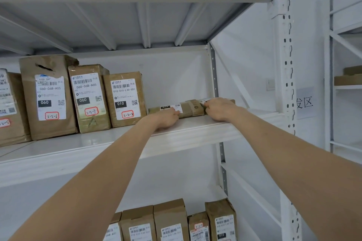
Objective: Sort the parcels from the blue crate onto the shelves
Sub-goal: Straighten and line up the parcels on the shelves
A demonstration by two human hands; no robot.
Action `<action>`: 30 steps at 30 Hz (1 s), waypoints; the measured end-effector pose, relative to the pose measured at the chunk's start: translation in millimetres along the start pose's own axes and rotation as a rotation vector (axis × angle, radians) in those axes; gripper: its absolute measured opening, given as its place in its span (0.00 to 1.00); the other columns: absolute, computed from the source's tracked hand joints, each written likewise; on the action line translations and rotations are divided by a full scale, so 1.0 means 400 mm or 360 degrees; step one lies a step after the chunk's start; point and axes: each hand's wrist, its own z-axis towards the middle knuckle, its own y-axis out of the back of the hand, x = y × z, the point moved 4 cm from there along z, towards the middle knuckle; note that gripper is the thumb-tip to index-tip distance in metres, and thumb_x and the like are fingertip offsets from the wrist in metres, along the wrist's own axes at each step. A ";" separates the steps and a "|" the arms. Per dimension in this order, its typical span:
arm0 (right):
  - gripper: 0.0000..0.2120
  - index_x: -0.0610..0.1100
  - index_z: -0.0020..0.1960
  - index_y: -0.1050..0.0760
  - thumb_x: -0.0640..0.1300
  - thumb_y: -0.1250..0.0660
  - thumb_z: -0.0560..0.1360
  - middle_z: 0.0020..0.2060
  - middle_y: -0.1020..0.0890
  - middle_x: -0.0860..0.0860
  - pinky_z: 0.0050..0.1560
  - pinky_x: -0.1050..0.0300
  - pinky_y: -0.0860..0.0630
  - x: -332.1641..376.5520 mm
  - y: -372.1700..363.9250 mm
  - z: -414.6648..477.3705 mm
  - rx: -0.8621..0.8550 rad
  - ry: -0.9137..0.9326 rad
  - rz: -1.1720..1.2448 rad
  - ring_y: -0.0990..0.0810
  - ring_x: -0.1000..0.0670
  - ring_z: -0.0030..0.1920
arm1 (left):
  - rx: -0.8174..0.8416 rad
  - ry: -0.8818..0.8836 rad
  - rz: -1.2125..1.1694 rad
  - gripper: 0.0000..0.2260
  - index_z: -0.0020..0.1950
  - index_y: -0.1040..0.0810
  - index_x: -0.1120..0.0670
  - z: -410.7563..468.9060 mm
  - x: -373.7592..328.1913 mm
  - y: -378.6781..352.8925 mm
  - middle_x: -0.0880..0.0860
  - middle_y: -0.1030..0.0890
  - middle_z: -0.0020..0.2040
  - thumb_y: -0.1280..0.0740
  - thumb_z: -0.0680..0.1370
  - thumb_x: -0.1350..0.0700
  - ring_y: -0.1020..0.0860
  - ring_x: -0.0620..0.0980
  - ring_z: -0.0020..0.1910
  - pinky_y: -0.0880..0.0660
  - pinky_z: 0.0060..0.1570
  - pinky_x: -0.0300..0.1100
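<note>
White steel shelving unit (284, 49), perforated upright at its right front corner. Middle shelf (98, 143): white board carrying a row of brown parcels stood upright at the left. The leftmost parcel (11, 111) is cut by the frame edge. Next come the tall parcel (49, 76) marked 060 and tagged 3-2-6, the second parcel (89, 119) marked 060 and tagged 3-2-7, and the third parcel (125, 119) marked 010 and tagged 3-2-8, each just beside the next. Lower shelf: five upright parcels (170, 215) in a row, white labels facing out. Neighbouring rack (331, 64) at far right, holding flat cardboard (348, 80). Flat parcel (191, 109): brown, lying on its broad side on the middle shelf, right of the third parcel and apart from it, label up (black 010 block legible, other print too small to read). Left hand (166, 119): heel on the shelf board, fingers fairly straight and laid against the flat parcel's near left side. Right hand (220, 108): fingers curled round the flat parcel's right end, grasping it. Paper wall sign (305, 102) behind the upright, partly hidden. Wall switch (270, 84).
</note>
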 end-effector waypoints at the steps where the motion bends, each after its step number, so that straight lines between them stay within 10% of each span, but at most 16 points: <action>1: 0.14 0.42 0.55 0.25 0.42 0.48 0.79 0.54 0.21 0.44 0.48 0.54 0.31 -0.003 0.003 -0.002 -0.0005 -0.0003 0.0000 0.24 0.44 0.54 | -0.0002 0.0003 0.0006 0.19 0.73 0.37 0.60 0.001 0.001 -0.002 0.57 0.37 0.73 0.53 0.83 0.58 0.37 0.55 0.71 0.41 0.70 0.46; 7: 0.13 0.43 0.55 0.26 0.42 0.48 0.79 0.54 0.22 0.45 0.36 0.57 0.38 -0.008 0.014 -0.009 0.0027 -0.0017 0.0041 0.25 0.45 0.55 | -0.0006 0.0042 -0.0026 0.19 0.71 0.35 0.61 0.002 -0.002 -0.004 0.59 0.36 0.72 0.53 0.83 0.59 0.36 0.57 0.70 0.39 0.68 0.47; 30: 0.13 0.43 0.56 0.27 0.43 0.48 0.79 0.58 0.23 0.44 0.55 0.51 0.29 -0.008 0.008 -0.002 0.0064 0.0010 0.0090 0.25 0.45 0.54 | -0.0010 0.0093 -0.0067 0.19 0.73 0.36 0.58 -0.001 -0.003 0.005 0.55 0.36 0.74 0.52 0.82 0.59 0.36 0.54 0.71 0.40 0.67 0.42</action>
